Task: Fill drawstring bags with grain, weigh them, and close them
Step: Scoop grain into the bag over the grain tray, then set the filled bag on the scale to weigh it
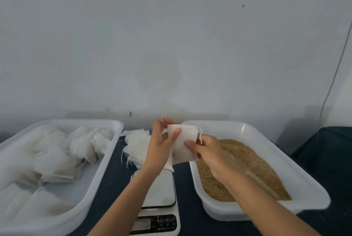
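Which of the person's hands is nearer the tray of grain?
Right. The right hand hovers above the grain tray's near-left edge; the left hand is farther left, above the scale.

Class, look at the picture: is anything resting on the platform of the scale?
No. The scale has a bare platform; both the left hand and right hand hold the bag up above it.

Dim, flat, bluish light with a soft picture all over.
You get no hard shadows, only a faint one along the wall [171,36] base; a small glare spot sits on the right tray [243,127] rim, the left tray [106,159] smears toward the corner, and wide-angle bending curves the edges.
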### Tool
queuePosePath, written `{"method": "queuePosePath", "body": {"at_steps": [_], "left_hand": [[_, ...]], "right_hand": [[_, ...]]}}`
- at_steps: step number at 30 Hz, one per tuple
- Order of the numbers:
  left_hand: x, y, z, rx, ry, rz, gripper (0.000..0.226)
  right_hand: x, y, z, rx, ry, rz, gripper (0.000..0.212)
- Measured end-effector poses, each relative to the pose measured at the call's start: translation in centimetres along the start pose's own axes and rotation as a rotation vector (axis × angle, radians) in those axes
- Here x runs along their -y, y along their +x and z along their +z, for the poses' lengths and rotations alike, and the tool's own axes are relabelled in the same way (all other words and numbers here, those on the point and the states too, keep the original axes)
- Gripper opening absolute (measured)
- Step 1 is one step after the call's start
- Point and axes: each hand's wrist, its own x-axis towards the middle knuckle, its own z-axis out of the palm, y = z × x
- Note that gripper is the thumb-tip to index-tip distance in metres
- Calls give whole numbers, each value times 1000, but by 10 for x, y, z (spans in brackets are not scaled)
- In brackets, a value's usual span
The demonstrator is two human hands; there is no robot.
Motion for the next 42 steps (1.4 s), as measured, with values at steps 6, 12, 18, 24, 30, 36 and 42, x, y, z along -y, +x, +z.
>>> {"method": "queuePosePath", "body": {"at_steps": [6,12,18,24,30,36,42], "left_hand": [[30,-30,-58,-19,336,-150,21],[57,-39,-85,-61,614,-207,29],[75,-41,-85,-30,710,-174,43],[84,-40,-87,-12,780,-71,29],[85,-33,-107,-157,692,-58,22],[89,-34,-127,-209,537,-126,15],[91,-37,-129,-182,632,-95,24]], "right_hand": [[-24,-3,59,-52,-86,28,5],[-62,0,89,-88,-504,-57,24],[-83,-2,91,-106,-479,-94,24],[-95,-2,90,-119,-532,-157,21],[-99,8,75,-165,-364,-181,15],[-103,14,68,-192,-210,-107,14],[-108,15,68,-207,-166,-100,14]]}}
